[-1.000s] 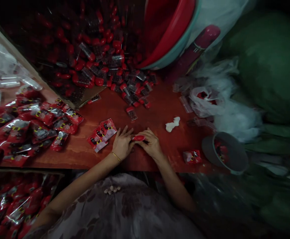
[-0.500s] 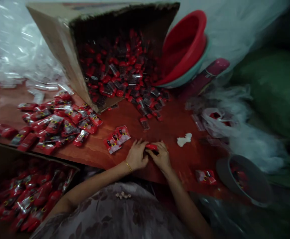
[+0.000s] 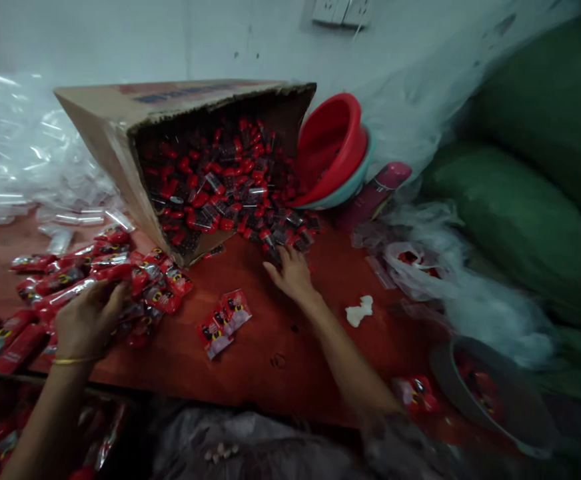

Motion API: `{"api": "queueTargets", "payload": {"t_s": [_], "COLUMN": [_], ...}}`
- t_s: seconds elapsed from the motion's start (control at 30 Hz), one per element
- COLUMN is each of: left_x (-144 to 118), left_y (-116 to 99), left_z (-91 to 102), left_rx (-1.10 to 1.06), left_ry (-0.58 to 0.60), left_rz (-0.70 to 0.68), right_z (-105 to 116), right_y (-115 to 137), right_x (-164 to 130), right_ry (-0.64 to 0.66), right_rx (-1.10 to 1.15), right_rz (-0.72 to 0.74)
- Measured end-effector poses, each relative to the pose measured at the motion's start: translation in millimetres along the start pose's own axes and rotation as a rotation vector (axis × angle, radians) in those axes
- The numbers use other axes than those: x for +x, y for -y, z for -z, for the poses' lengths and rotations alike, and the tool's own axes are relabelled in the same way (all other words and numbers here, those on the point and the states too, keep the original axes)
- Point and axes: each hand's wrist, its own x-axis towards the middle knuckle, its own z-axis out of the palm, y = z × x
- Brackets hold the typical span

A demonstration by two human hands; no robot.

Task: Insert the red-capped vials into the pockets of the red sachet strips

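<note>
My left hand (image 3: 88,320), with a yellow bangle at the wrist, is over the pile of red printed packets (image 3: 165,300) at the left. Its thumb and forefinger are apart; the other fingers are partly hidden, and I make out nothing held. My right hand (image 3: 295,275) reaches out with thumb spread and fingertips at the near edge of the small clear containers with red caps (image 3: 270,241). These spill from a cardboard box (image 3: 143,193) lying on its side. Between my hands lie flat red printed cards (image 3: 224,320).
Clear plastic pieces (image 3: 35,160) are heaped at the left. Nested red and pale-blue basins (image 3: 358,160) and a pink-capped can (image 3: 378,190) stand beside the box. At right are plastic bags (image 3: 490,307), white scraps (image 3: 359,311), a grey bowl (image 3: 445,373) and green sacks (image 3: 525,200).
My hands have parted from the red item they held together. The left has moved left to the packet pile, the right forward to the capped containers. The camera view has tilted up.
</note>
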Motion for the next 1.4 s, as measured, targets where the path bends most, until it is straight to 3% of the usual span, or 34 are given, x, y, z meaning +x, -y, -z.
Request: {"api": "queueTargets", "payload": {"t_s": [0.1, 0.17, 0.2, 0.3, 0.33, 0.4, 0.5, 0.7, 0.83, 1.0, 1.13, 1.27, 1.4], "left_x": [5.7, -5.1, -13.1, -39.9, -47.7, -59.0, -65.2, -64.9, -66.6, -74.6, -76.9, -67.4, -61.1], "left_y": [-7.2, -25.2, -35.1, -61.4, -68.4, -79.4, -88.6, -95.1, -96.1, -81.8, -79.7, -91.1, -96.3], "left_z": [3.5, -10.1, -21.3, -62.6, -75.7, -96.7, -112.5, -119.5, -121.9, -113.2, -115.1, -129.8, -137.5], "left_rx": [0.204, 0.198, 0.172, 0.072, 0.05, 0.025, 0.015, 0.112, 0.087, 0.078, 0.133, 0.108, 0.082], "left_ry": [-0.207, -0.304, -0.261, 0.179, 0.312, 0.441, 0.486, 0.466, 0.455, 0.465, 0.446, 0.429, 0.422], "left_rz": [-0.02, -0.168, -0.248, -0.518, -0.568, -0.6, -0.604, -0.573, -0.547, -0.538, -0.508, -0.504, -0.508], "right_z": [-27.2, -41.8, -46.9, -51.1, -48.9, -40.8, -27.2, -15.2, -2.4, 12.0, -0.7, -19.8, -25.4], "right_y": [8.3, 11.3, 10.8, 1.7, -3.1, -13.7, -28.6, -37.3, -15.8, 23.2, 44.5, 53.2, 49.8], "right_x": [46.0, 62.1, 64.7, 54.1, 46.5, 29.1, 5.0, -16.6, -32.3, -75.4, -94.2, -88.1, -79.9], "right_ry": [0.048, 0.078, 0.079, 0.067, 0.073, 0.111, 0.169, 0.151, 0.059, -0.001, 0.076, 0.129, 0.108], "right_rx": [-0.104, -0.124, -0.127, -0.129, -0.126, -0.111, -0.081, -0.077, -0.046, 0.125, 0.184, 0.136, 0.131], "right_rz": [-0.071, -0.088, -0.082, 0.0, 0.042, 0.12, 0.198, 0.232, 0.201, 0.152, 0.17, 0.096, 0.05]}}
